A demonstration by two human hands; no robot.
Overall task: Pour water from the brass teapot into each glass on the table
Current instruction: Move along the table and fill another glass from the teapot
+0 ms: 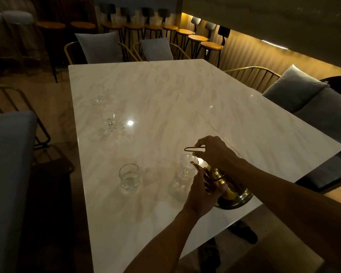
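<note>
The brass teapot [231, 189] is tilted over the near right part of the white marble table [165, 91], its curved spout at the rim of a clear glass [187, 168]. My right hand [213, 152] grips the teapot's thin wire handle from above. My left hand [203, 192] cups the teapot's body from the left. Another glass [129, 178] with some water stands to the left. Two further glasses [109, 120] [98, 94] line the left side, farther away. No stream of water can be made out in the dim light.
Gold wire chairs with grey cushions [99, 47] [291, 87] surround the table. A grey cushioned seat [8, 154] is at my left. Bar stools [197, 39] line the lit back wall. Dark shoes [244, 231] show under the near table edge.
</note>
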